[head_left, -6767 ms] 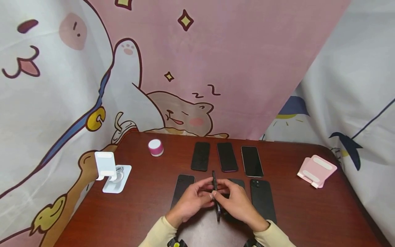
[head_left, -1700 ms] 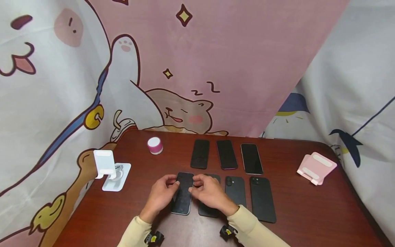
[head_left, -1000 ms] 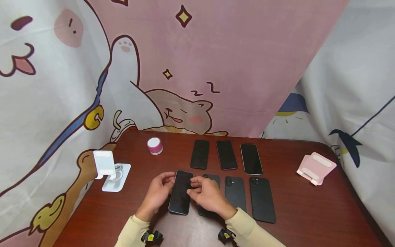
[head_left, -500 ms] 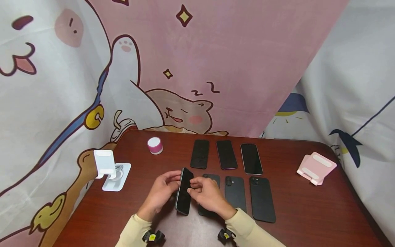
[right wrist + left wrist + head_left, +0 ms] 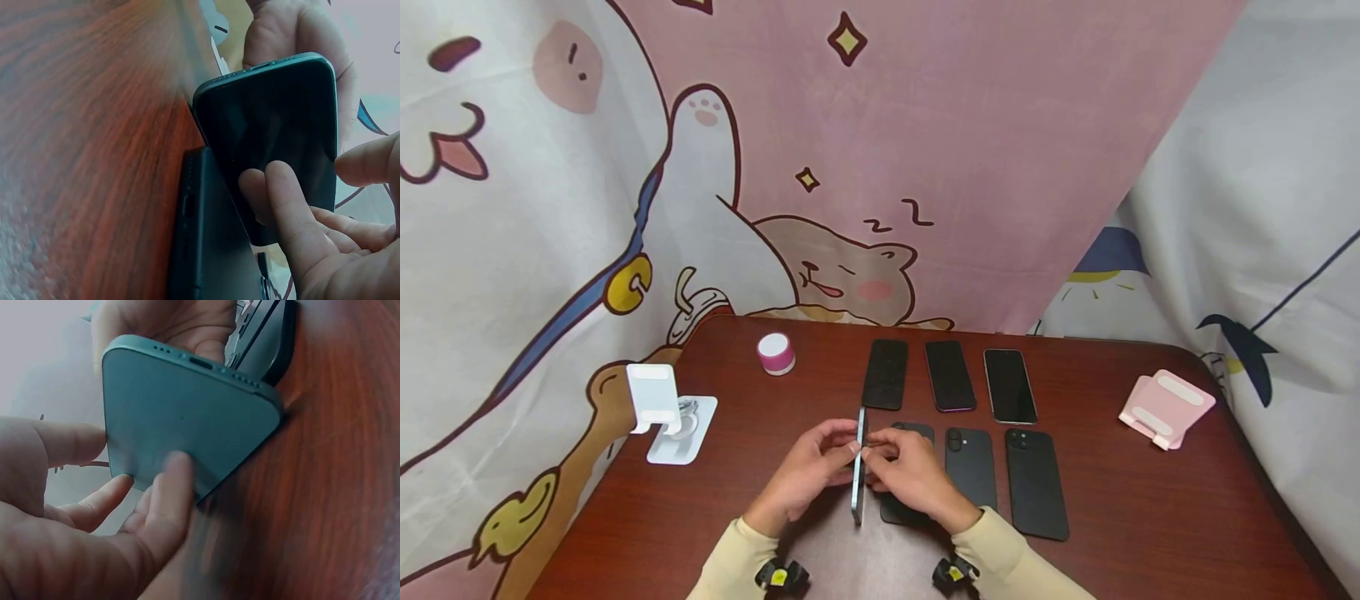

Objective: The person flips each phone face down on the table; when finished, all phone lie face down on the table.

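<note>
A smartphone [image 5: 858,479] stands tipped up on its long side edge, seen almost edge-on in the head view. My left hand [image 5: 811,468] holds it from the left, thumb at the upper edge and fingertips against the back. From the other side my right hand [image 5: 917,475] grips it too, its fingers on the dark screen. The left wrist view shows the plain teal back [image 5: 169,400], with the charging port at the near end. In the right wrist view the screen [image 5: 281,112] appears black. Close beside the right hand lies a black phone [image 5: 228,256].
Two dark phones [image 5: 972,467] [image 5: 1037,487] lie back-up to the right. Behind them are three screen-up phones [image 5: 886,375] [image 5: 951,375] [image 5: 1011,386]. A pink-and-white cylinder [image 5: 777,354], a white phone stand [image 5: 681,429] and a pink stand [image 5: 1168,408] occupy the table's sides.
Earlier both hands held a dark phone further right; it is no longer in them. The present smartphone lay flat, screen up, then was lifted and tilted upright while shifting slightly right.
</note>
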The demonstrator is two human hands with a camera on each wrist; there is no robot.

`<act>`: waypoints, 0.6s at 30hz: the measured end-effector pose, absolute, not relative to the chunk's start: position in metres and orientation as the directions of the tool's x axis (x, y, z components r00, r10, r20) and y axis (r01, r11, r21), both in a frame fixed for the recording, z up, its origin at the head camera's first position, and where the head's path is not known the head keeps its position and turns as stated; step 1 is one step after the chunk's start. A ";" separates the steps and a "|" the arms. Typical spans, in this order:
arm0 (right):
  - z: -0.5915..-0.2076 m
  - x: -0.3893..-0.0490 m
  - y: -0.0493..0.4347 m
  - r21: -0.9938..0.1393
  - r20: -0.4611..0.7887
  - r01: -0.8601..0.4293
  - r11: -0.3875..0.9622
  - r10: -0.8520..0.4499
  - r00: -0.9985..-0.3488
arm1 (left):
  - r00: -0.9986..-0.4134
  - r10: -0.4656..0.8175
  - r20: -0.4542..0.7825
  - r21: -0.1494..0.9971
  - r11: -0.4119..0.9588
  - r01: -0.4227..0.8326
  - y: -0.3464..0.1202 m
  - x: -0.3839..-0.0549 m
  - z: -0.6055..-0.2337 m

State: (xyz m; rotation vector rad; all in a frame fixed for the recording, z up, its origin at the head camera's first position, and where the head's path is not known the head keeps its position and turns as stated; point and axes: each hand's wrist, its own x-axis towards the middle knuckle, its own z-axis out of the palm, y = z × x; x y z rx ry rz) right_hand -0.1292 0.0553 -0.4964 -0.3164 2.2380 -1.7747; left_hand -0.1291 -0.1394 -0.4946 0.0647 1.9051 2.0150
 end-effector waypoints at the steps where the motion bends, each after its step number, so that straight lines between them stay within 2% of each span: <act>1: -0.496 -0.129 0.056 -0.977 -0.081 0.007 0.215 -0.335 -0.939 | -0.931 0.294 -0.217 0.972 -0.018 -0.233 -0.139 -0.128 -0.495; 10: -0.496 -0.129 0.066 -0.985 -0.145 0.103 0.136 -0.344 -0.928 | -0.919 0.319 -0.230 0.973 0.045 -0.228 -0.132 -0.126 -0.496; 18: -0.501 -0.129 0.073 -0.976 -0.140 0.079 0.201 -0.313 -0.939 | -0.917 0.318 -0.239 0.970 0.118 -0.212 -0.129 -0.124 -0.498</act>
